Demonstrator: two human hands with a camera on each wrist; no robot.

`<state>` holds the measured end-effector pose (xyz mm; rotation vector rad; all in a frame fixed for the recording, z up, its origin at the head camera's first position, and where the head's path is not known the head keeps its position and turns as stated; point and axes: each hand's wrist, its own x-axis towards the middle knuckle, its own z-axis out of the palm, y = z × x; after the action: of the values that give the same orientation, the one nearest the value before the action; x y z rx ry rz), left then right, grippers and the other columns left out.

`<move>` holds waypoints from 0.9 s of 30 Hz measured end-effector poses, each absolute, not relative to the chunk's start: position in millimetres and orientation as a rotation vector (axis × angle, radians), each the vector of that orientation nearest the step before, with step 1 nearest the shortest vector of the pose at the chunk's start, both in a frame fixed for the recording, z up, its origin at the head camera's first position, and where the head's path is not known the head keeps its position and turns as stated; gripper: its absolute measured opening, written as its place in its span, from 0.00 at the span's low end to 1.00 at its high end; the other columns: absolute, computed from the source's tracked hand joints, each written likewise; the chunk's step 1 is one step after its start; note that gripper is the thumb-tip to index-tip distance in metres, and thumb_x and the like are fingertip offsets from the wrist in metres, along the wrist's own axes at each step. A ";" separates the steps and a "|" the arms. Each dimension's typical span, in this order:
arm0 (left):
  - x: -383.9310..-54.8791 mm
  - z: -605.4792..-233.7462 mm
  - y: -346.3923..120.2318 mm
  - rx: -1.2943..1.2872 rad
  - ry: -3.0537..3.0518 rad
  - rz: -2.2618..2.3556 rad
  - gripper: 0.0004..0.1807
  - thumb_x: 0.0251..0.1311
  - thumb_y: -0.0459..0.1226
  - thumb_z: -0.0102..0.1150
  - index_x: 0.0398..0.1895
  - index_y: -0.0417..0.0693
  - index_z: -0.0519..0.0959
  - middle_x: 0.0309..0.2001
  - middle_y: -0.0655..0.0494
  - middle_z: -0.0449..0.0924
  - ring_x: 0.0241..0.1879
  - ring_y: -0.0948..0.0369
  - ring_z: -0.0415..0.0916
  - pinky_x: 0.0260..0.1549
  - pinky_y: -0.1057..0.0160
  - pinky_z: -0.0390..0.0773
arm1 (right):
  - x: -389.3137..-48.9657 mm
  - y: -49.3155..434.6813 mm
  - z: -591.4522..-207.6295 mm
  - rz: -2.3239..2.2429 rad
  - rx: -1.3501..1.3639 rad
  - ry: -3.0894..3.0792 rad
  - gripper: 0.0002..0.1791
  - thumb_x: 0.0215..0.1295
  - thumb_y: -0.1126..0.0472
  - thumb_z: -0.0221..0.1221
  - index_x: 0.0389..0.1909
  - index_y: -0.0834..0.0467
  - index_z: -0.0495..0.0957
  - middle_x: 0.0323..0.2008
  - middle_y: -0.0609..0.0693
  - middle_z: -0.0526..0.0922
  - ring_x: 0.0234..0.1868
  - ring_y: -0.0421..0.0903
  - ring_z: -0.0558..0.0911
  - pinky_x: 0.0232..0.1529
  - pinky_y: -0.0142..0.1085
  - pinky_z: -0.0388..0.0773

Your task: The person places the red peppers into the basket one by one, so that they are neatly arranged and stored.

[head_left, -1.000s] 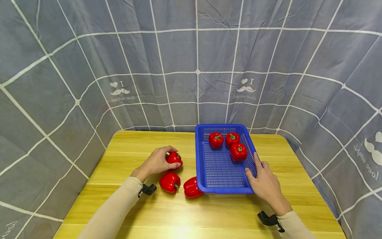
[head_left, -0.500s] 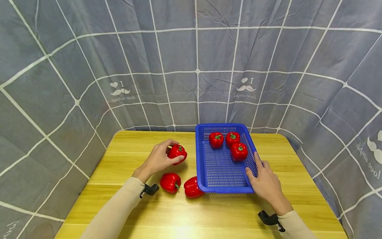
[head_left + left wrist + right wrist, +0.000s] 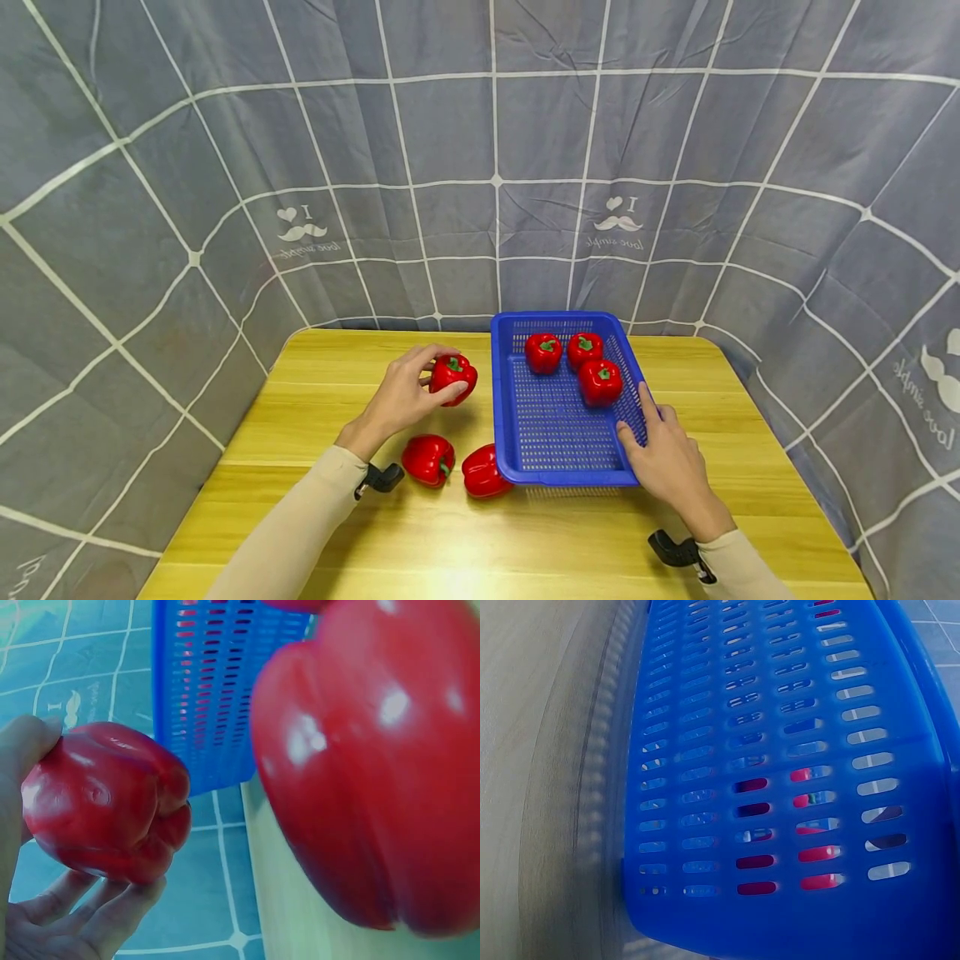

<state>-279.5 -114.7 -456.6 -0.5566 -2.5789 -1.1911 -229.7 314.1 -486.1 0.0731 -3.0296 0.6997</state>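
In the head view, my left hand grips a red bell pepper by its sides, just left of the blue basket. The left wrist view shows thumb and fingers around this pepper, its lobed bottom towards the basket's slotted wall. My right hand holds the basket's right rim near the front corner, thumb on the inner side. Three red bell peppers stand in the basket, stems up. The right wrist view has only the basket's side wall, red showing through its slots; the hand is out of sight.
Two more bell peppers lie on the wooden table: one pepper beside my left wrist, another pepper against the basket's front left corner. A grey curtain with white lines surrounds the table's back and sides.
My left hand has lifted the bell pepper and carried it a little right and away from me, towards the basket. The right hand and the basket have stayed put.
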 end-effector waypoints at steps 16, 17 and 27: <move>-283.5 -443.0 -92.1 -0.631 -2.523 -1.148 0.27 0.71 0.49 0.84 0.67 0.51 0.87 0.61 0.48 0.90 0.56 0.52 0.90 0.53 0.53 0.97 | -229.7 314.5 -484.7 0.700 0.071 -3.022 0.49 0.90 0.44 0.56 0.96 0.62 0.46 0.77 0.81 0.71 0.63 0.82 0.86 0.60 0.77 0.87; -284.0 -441.8 -90.0 -0.639 -2.522 -1.150 0.27 0.71 0.50 0.84 0.67 0.51 0.87 0.61 0.49 0.91 0.56 0.52 0.90 0.53 0.53 0.97 | -229.7 314.5 -484.8 0.701 0.070 -3.020 0.49 0.90 0.44 0.56 0.96 0.62 0.46 0.77 0.81 0.71 0.63 0.82 0.86 0.60 0.77 0.87; -290.0 -433.7 -69.6 -0.712 -2.527 -1.188 0.27 0.71 0.50 0.84 0.67 0.52 0.86 0.61 0.51 0.90 0.58 0.55 0.90 0.54 0.58 0.96 | -230.0 313.9 -484.3 0.713 0.064 -3.028 0.49 0.90 0.44 0.56 0.97 0.62 0.45 0.77 0.81 0.70 0.64 0.81 0.85 0.62 0.78 0.85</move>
<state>-290.0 -69.6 -433.7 -0.7119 -2.5268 -1.1877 -230.0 313.9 -484.3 0.0639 -3.0282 0.7129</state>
